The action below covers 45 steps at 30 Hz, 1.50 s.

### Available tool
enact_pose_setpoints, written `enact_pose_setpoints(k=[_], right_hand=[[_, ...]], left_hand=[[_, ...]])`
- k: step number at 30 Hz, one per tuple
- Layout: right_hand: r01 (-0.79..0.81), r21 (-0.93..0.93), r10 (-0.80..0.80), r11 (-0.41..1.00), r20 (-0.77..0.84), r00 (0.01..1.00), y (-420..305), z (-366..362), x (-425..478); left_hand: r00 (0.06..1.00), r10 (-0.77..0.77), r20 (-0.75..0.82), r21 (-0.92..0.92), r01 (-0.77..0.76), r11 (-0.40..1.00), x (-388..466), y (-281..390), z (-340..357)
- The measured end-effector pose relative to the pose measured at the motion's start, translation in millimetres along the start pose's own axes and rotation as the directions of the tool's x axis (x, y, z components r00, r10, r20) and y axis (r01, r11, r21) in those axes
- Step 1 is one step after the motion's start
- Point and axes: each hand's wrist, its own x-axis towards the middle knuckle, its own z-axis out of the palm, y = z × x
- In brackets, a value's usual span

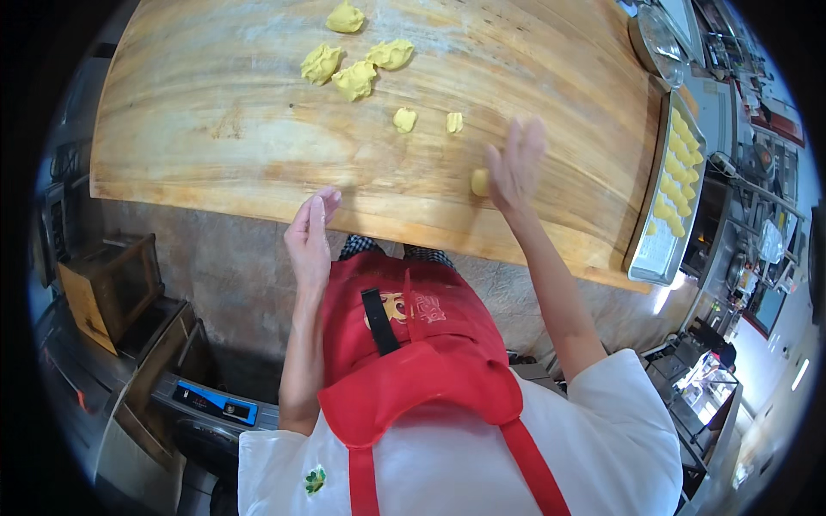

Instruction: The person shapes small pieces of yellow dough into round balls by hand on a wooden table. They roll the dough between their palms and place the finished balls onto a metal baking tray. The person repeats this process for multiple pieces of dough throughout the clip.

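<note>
Nearest to my right hand (518, 169) is a small yellow dough piece (479, 182) on the wooden worktable (213, 161). That hand is blurred, with its fingers stretched out and its thumb side by the dough; I cannot tell whether they touch. My left hand (311, 233) is raised at the table's front edge, fingers loosely extended and nothing seen in it. Farther in lie two small dough bits, one rounder (405, 120) and one ridged (454, 122). Beyond them are larger rough dough lumps (354, 80), several in a loose group.
A metal tray (652, 261) along the table's right side holds several yellow dough pieces (677, 168) in rows. Behind it stands a round clear-looking vessel (659, 45). Lower left are a wooden-sided box (106, 290) and a machine with a blue control panel (216, 403).
</note>
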Motion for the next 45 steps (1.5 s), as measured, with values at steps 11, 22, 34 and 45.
enact_pose_setpoints(k=[11, 22, 34, 45], right_hand=[[-0.146, 0.058, 0.144, 0.988, 0.036, 0.989, -79, 27, 18], [-0.076, 0.229, -0.010, 0.970, 0.350, 0.937, -104, -2, -56], [-0.090, 0.121, 0.062, 0.989, 0.217, 0.974, -43, 10, -75], [-0.092, 0.006, 0.090, 0.996, 0.142, 0.986, -18, 10, -24]], left_hand=[[0.999, -0.015, 0.044, 0.038, 0.014, 0.999, 2, 7, 12], [0.998, -0.050, 0.026, -0.023, 0.050, 0.998, -5, -13, 9], [1.000, -0.015, -0.021, -0.046, 0.014, 0.999, 2, 1, 10], [1.000, 0.001, -0.017, -0.034, -0.002, 0.999, 8, 11, 7]])
